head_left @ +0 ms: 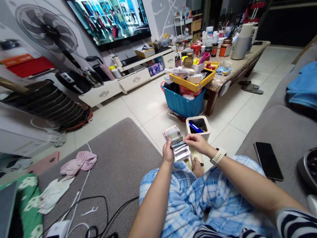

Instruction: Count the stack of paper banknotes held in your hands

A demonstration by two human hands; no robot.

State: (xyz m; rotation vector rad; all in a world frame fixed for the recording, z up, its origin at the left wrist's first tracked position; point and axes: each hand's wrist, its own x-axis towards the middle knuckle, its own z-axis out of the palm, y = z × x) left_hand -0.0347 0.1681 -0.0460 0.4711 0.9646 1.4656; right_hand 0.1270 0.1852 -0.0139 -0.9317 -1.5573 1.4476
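Holds a folded sheaf of banknotes [174, 135] clamped in the left hand [168, 152], out beyond the plaid trousers [173, 196] and just left of the wastebasket [208, 125] in view, and pinches an edge with the right hand [197, 142] — apparently at the step of leafing through. Calls next, by the look of it, for a light, separating pull on that edge — without easing the left-hand grip.

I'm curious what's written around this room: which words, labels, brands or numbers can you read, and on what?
None can be read.
Banknotes: printing too small and blurred.
Orange-labelled jar: label too small.
Fan: any mark on its hub too blurred.
Television: no legible words.
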